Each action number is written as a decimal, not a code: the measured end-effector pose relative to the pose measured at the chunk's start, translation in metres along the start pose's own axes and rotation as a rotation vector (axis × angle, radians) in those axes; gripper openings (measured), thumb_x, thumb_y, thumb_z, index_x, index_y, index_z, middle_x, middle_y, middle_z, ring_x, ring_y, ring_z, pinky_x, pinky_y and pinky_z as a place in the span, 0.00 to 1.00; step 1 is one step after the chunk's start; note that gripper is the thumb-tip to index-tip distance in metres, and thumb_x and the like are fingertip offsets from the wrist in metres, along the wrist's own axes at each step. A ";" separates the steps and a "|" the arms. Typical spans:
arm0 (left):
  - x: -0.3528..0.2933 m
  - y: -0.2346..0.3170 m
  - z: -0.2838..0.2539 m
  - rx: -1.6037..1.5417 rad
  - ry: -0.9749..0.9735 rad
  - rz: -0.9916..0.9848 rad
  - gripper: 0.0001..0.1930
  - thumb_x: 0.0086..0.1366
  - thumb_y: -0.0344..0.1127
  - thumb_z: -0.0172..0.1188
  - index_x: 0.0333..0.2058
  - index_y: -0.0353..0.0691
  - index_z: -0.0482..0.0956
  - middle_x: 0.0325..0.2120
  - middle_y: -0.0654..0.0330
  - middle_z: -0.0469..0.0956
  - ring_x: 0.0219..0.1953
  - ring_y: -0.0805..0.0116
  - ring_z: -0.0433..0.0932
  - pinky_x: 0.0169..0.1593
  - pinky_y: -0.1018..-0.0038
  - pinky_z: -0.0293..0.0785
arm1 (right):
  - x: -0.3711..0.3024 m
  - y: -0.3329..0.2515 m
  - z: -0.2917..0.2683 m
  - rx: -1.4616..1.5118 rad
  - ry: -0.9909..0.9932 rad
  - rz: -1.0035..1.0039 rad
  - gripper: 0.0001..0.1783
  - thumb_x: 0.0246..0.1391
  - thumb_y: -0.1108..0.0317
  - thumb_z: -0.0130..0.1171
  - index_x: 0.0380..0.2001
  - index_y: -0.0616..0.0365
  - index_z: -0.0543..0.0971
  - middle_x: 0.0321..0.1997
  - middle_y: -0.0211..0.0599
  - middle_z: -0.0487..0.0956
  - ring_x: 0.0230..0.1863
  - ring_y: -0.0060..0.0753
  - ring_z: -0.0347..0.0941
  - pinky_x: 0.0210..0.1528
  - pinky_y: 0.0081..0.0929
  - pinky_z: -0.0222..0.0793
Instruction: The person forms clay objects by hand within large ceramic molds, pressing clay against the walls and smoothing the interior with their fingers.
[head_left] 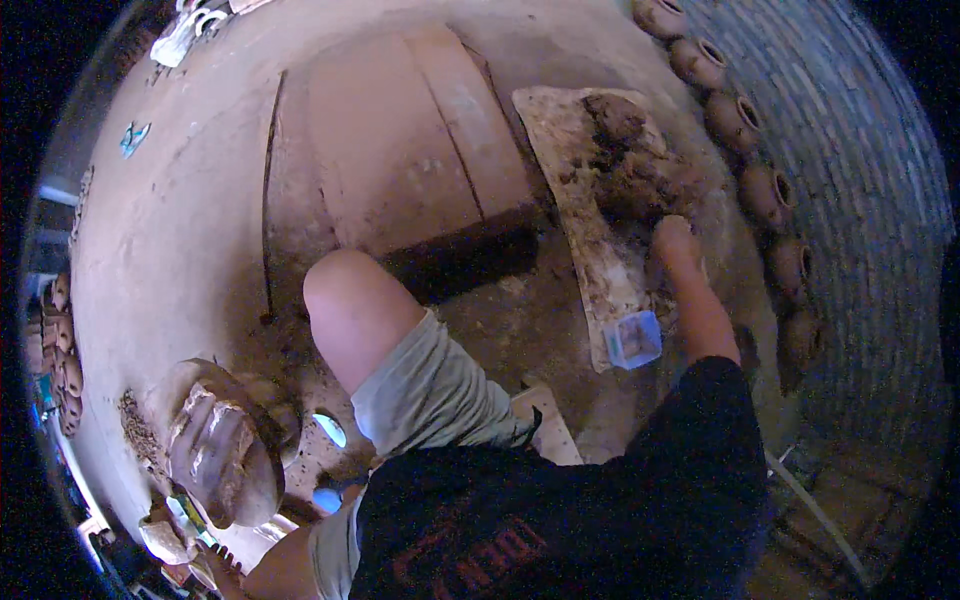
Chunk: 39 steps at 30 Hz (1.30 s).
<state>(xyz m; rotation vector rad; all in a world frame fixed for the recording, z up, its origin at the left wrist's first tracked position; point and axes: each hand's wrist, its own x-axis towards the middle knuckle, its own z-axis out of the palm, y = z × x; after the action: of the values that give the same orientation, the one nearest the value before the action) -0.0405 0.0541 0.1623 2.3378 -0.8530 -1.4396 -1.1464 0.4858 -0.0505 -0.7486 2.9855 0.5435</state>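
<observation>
My right arm stretches forward to the right. At its end my right hand [678, 242] is closed, knuckles up, at the near right edge of a heap of dark wet clay [640, 185]. Whatever its fingers hold, if anything, is hidden beneath it. The clay lies on a pale, clay-smeared sheet [575, 225]. Beside my forearm, a translucent bluish plastic tub [634, 340] stands on the near end of that sheet. I cannot make out my left hand anywhere in the picture.
A wide, low brown slab [390, 140] covers the floor ahead of my bent knee. Several round clay pots [735, 120] line the brick surface [850, 200] at right. Near left sits a large rounded clay-covered mass [228, 450]. More pots [65, 355] stand far left.
</observation>
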 end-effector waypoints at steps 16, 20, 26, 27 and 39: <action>0.077 -0.018 0.002 0.035 -0.143 0.017 0.44 0.71 0.73 0.39 0.74 0.49 0.48 0.71 0.56 0.49 0.72 0.58 0.44 0.70 0.54 0.41 | 0.053 0.052 -0.027 0.427 -0.167 0.424 0.48 0.53 0.26 0.60 0.52 0.65 0.84 0.54 0.55 0.84 0.55 0.52 0.81 0.56 0.43 0.74; 0.079 -0.042 -0.049 0.103 -0.034 0.103 0.41 0.70 0.72 0.44 0.71 0.52 0.58 0.63 0.60 0.65 0.63 0.63 0.61 0.61 0.57 0.59 | 0.052 0.016 -0.010 0.327 -0.128 0.264 0.45 0.54 0.29 0.60 0.55 0.63 0.82 0.55 0.56 0.83 0.55 0.54 0.80 0.57 0.44 0.73; 0.060 -0.056 -0.083 0.210 0.262 0.221 0.45 0.68 0.78 0.40 0.68 0.47 0.67 0.52 0.64 0.78 0.50 0.68 0.74 0.54 0.56 0.70 | 0.041 -0.009 0.008 0.328 -0.109 0.161 0.42 0.55 0.34 0.61 0.59 0.59 0.78 0.55 0.56 0.82 0.55 0.56 0.79 0.58 0.46 0.72; 0.071 -0.050 -0.046 0.230 0.183 0.278 0.44 0.67 0.78 0.43 0.65 0.47 0.71 0.49 0.64 0.79 0.47 0.70 0.73 0.51 0.57 0.70 | 0.033 0.026 -0.002 0.293 -0.085 0.211 0.41 0.55 0.35 0.61 0.60 0.58 0.77 0.55 0.56 0.82 0.55 0.57 0.79 0.58 0.46 0.72; 0.040 -0.017 -0.033 0.496 0.581 0.469 0.43 0.74 0.70 0.39 0.40 0.28 0.84 0.37 0.42 0.85 0.44 0.45 0.82 0.50 0.54 0.73 | 0.051 -0.030 -0.021 0.358 -0.119 0.097 0.39 0.58 0.45 0.62 0.69 0.51 0.69 0.56 0.58 0.80 0.55 0.62 0.77 0.59 0.50 0.71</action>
<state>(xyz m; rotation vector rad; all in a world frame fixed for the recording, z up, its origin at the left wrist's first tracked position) 0.0074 0.0409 0.1405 2.4250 -1.5457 -0.3513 -1.1764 0.4309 -0.0456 -0.5240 2.8968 0.0451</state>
